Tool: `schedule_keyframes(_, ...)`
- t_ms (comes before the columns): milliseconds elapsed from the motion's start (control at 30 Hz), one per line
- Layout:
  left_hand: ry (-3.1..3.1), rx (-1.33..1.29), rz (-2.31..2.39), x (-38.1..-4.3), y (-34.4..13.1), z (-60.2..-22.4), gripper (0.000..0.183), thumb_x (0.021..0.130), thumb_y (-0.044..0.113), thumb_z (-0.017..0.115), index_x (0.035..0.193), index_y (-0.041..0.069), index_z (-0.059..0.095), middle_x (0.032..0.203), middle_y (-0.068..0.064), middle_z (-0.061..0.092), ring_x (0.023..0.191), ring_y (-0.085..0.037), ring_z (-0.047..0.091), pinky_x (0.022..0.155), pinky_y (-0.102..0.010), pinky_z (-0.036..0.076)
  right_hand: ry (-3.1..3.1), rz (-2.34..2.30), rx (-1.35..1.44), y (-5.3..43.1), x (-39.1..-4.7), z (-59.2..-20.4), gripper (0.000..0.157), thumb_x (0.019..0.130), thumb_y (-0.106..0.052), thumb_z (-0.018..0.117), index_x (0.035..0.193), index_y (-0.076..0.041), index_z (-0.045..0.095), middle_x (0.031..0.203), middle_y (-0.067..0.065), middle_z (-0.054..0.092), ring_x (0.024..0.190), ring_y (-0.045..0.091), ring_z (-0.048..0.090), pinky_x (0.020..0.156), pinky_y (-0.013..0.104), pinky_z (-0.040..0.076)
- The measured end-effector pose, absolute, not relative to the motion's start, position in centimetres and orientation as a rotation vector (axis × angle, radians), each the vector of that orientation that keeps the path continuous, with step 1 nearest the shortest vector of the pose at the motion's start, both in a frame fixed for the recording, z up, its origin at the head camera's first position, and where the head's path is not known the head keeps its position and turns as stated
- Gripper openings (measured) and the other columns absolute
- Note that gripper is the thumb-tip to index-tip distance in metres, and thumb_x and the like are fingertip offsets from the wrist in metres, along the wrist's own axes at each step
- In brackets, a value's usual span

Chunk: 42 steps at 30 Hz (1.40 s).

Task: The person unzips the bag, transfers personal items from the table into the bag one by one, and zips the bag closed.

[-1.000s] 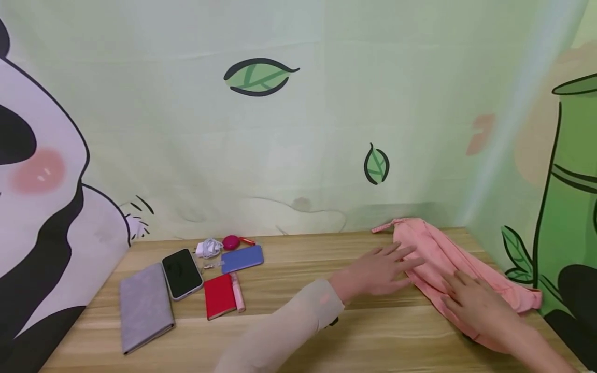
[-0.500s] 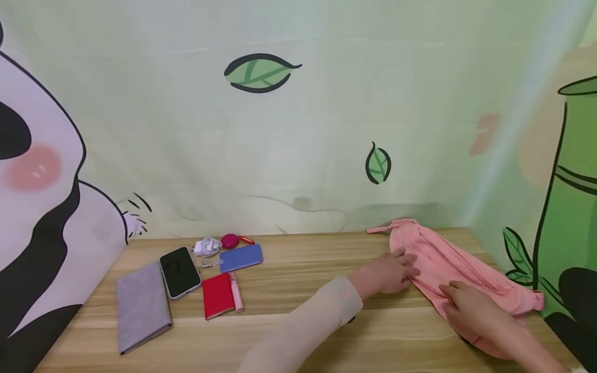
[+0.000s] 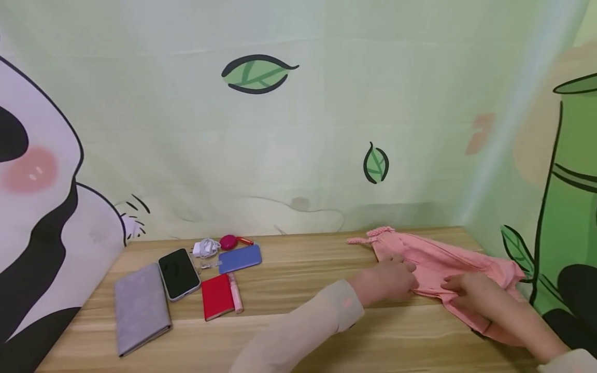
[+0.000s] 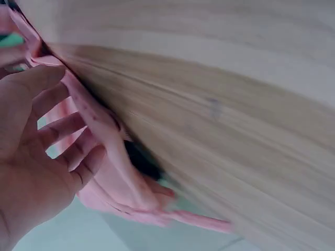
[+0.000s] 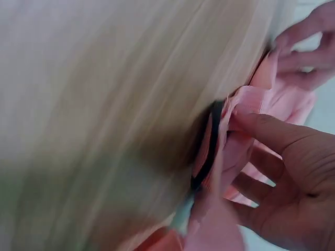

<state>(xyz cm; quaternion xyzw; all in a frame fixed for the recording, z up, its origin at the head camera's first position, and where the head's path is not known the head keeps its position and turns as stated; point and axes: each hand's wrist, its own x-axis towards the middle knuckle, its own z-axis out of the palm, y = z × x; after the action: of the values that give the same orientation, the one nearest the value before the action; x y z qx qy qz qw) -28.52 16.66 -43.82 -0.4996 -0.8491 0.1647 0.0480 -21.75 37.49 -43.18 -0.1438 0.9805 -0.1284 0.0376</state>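
Observation:
A soft pink cloth bag (image 3: 438,254) with a braided strap (image 3: 381,231) lies slantwise at the right of the wooden table. My left hand (image 3: 387,280) pinches its near edge between thumb and fingers, toward the strap end. Further right along that edge, my right hand (image 3: 487,303) grips the cloth, its thumb (image 5: 256,123) on the near side and fingers behind. A dark band (image 5: 212,146) runs along the edge beside this thumb in the right wrist view. Folds and the hands hide part of the bag, and its inside is not seen.
At the left lie a grey notebook (image 3: 142,311), a phone (image 3: 179,274), a red booklet (image 3: 217,297), a pink tube (image 3: 236,293), a blue card holder (image 3: 240,259), a white charger with cable (image 3: 206,248) and a round magenta case (image 3: 228,242). A printed curtain (image 3: 303,129) hangs behind.
Both hands were spread over the bag, then came down to its near edge and took hold of it. The bag has shifted left and a little nearer. The other things stay put.

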Motion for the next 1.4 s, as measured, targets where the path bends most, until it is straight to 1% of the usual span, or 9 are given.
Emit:
schedule_keyframes(267, -2.573, -1.531, 0.64, -26.4, 17.4, -42.4, 0.018, 0.098, 0.036, 0.049, 0.101, 0.043, 0.065, 0.112, 0.017, 0.053, 0.1, -0.009, 0.042, 0.097, -0.027, 0.035, 3.172, -0.26, -0.4, 37.0, -22.6, -43.0, 0.023, 0.076, 0.0, 0.068, 0.094, -0.011, 0.077, 0.092, 0.007, 0.072, 0.08, 0.021, 0.066, 0.059, 0.033, 0.048)
schedule_keyframes(367, -2.555, -1.519, 0.705, -26.7, 17.0, -42.0, 0.023, 0.101, 0.037, 0.041, 0.11, 0.048, 0.059, 0.123, 0.02, 0.048, 0.117, -0.009, 0.038, 0.106, -0.032, 0.027, 3.215, -0.164, -0.443, 36.6, -22.7, -43.2, 0.024, 0.073, 0.003, 0.068, 0.091, -0.01, 0.077, 0.088, 0.007, 0.072, 0.073, 0.019, 0.063, 0.057, 0.032, 0.045)
schedule_keyframes(467, -2.521, -1.5, 0.686, -27.6, 16.0, -41.6, 0.032, 0.103, 0.039, 0.032, 0.128, 0.051, 0.048, 0.142, 0.015, 0.037, 0.136, -0.015, 0.025, 0.113, -0.038, 0.018, 3.209, -0.098, -0.438, 35.7, -22.1, -43.2, 0.023, 0.074, 0.002, 0.066, 0.095, -0.003, 0.074, 0.093, 0.017, 0.069, 0.084, 0.032, 0.065, 0.069, 0.043, 0.052)
schedule_keyframes(633, -2.618, -1.35, 0.489, -30.0, 14.1, -41.1, 0.05, 0.099, 0.042, 0.041, 0.145, 0.049, 0.022, 0.156, 0.004, 0.017, 0.143, -0.025, 0.014, 0.114, -0.044, 0.018, 3.135, -0.18, -0.215, 33.5, -21.0, -42.2, 0.042, 0.089, -0.021, 0.059, 0.113, 0.013, 0.06, 0.115, 0.036, 0.056, 0.113, 0.051, 0.048, 0.091, 0.06, 0.041)
schedule_keyframes(767, -2.775, -1.313, 0.405, -31.1, 13.5, -41.3, 0.063, 0.094, 0.049, 0.048, 0.148, 0.045, 0.016, 0.157, 0.002, 0.014, 0.142, -0.023, 0.02, 0.112, -0.04, 0.026, 3.052, -0.274, -0.109, 32.3, -21.0, -41.8, 0.059, 0.096, -0.041, 0.048, 0.112, 0.015, 0.058, 0.106, 0.036, 0.059, 0.107, 0.053, 0.05, 0.086, 0.06, 0.042)
schedule_keyframes(933, -2.838, -1.362, 0.387, -30.9, 13.8, -42.1, 0.062, 0.094, 0.051, 0.046, 0.148, 0.044, 0.017, 0.155, 0.003, 0.021, 0.14, -0.02, 0.026, 0.111, -0.04, 0.027, 3.046, -0.271, -0.133, 32.4, -21.8, -42.9, 0.059, 0.096, -0.046, 0.045, 0.097, 0.01, 0.064, 0.092, 0.029, 0.061, 0.095, 0.051, 0.053, 0.08, 0.06, 0.042)
schedule_keyframes(1100, -2.837, -1.425, 0.344, -30.0, 14.4, -41.9, 0.057, 0.092, 0.054, 0.049, 0.145, 0.042, 0.029, 0.144, 0.003, 0.037, 0.136, -0.019, 0.033, 0.109, -0.042, 0.029, 3.061, -0.191, -0.236, 34.1, -23.7, -43.8, 0.066, 0.09, -0.049, 0.054, 0.111, 0.013, 0.06, 0.109, 0.039, 0.054, 0.106, 0.058, 0.045, 0.088, 0.065, 0.036)
schedule_keyframes(1233, -2.932, -1.546, 0.206, -29.4, 14.7, -41.4, 0.058, 0.092, 0.054, 0.049, 0.145, 0.044, 0.029, 0.14, 0.005, 0.039, 0.13, -0.01, 0.036, 0.107, -0.041, 0.031, 2.992, -0.194, -0.32, 35.7, -25.0, -43.0, 0.063, 0.083, -0.037, 0.063, 0.119, 0.015, 0.056, 0.121, 0.044, 0.045, 0.115, 0.066, 0.032, 0.092, 0.068, 0.032)
schedule_keyframes(1400, -3.035, -1.728, -0.345, -29.1, 14.7, -40.6, 0.055, 0.096, 0.043, 0.049, 0.147, 0.035, 0.029, 0.137, 0.004, 0.046, 0.119, -0.006, 0.043, 0.098, -0.024, 0.037, 2.939, -0.162, -0.388, 36.7, -25.4, -41.9, 0.054, 0.078, -0.017, 0.067, 0.118, 0.017, 0.054, 0.123, 0.048, 0.039, 0.115, 0.069, 0.028, 0.092, 0.068, 0.032)
